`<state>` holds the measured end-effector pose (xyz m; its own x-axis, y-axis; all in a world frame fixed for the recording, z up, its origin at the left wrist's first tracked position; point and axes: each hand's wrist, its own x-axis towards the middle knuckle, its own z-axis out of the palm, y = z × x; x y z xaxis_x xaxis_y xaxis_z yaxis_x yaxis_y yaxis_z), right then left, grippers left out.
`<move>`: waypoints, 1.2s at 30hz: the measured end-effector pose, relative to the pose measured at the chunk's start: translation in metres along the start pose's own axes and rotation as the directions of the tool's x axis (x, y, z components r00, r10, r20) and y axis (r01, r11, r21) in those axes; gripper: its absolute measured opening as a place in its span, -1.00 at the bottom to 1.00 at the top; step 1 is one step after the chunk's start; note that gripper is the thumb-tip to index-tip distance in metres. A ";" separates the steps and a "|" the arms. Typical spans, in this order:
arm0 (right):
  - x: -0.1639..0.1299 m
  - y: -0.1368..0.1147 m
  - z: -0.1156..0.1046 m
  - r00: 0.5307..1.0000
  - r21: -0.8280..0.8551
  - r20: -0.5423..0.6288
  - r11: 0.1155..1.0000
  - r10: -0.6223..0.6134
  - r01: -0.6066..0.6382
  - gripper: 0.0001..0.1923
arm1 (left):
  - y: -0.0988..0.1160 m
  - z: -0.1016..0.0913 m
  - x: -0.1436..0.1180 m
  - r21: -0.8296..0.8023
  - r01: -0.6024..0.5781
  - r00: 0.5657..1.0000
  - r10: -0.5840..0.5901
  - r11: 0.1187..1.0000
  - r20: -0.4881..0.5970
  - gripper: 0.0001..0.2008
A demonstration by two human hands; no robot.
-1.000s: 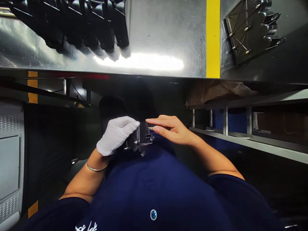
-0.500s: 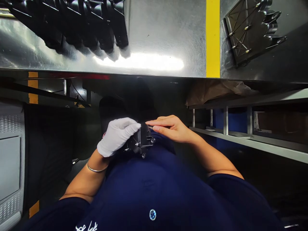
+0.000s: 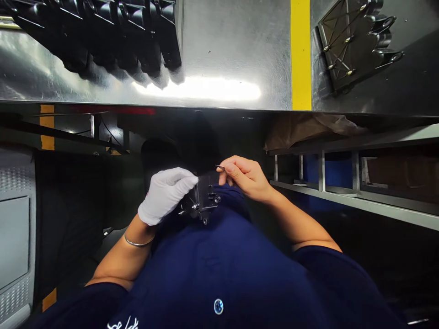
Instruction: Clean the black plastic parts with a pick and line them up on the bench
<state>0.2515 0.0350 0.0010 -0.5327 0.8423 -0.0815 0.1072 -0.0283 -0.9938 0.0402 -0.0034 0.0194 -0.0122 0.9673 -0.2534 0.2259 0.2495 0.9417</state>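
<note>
In a white glove, my left hand (image 3: 168, 194) is closed on the upper left edge of a black moulded plastic part (image 3: 207, 196). That part has shiny round bosses along its lower side and is held in front of my dark blue shirt. My bare right hand (image 3: 245, 176) is a little above and to the right of the part, apart from it. Its thumb and forefinger pinch a thin, dark blade-like tool (image 3: 220, 167), with the tip pointing left. Most of the tool is hidden in the fingers, so its exact kind does not show.
Ahead is a metal workbench (image 3: 233, 50) with a yellow tape strip (image 3: 301, 55). Several black plastic parts (image 3: 126, 36) stand in a row at its left; another black part (image 3: 353, 45) lies at the right. A pale metal rack (image 3: 356, 201) is to my right, a grey panel (image 3: 13, 237) to my left.
My right hand has moved up and right, away from the black part, and its fingers have curled in around the thin tool. The left hand keeps its hold almost unmoved.
</note>
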 end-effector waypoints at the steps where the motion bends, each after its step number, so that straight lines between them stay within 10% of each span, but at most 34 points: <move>1: 0.000 0.000 0.000 0.999 -0.048 -0.013 0.998 -0.050 0.050 -0.68 | -0.001 0.000 0.000 0.010 -0.008 1.000 0.008 1.000 -0.013 -0.79; 6: 0.003 -0.002 0.004 0.951 -0.396 -0.053 0.881 -0.304 0.260 -0.76 | -0.007 0.000 -0.002 0.012 -0.052 0.996 0.053 0.999 -0.065 -0.79; 36: 0.001 -0.008 0.008 0.981 -0.297 -0.006 0.937 -0.196 0.185 -0.75 | -0.010 0.007 -0.006 0.150 -0.104 0.983 0.125 0.983 -0.134 -0.81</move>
<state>0.2436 0.0320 0.0084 -0.5381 0.8350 0.1155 0.2506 0.2893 -0.9239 0.0449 -0.0117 0.0098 -0.1143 0.9882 -0.1017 0.3697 0.1373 0.9190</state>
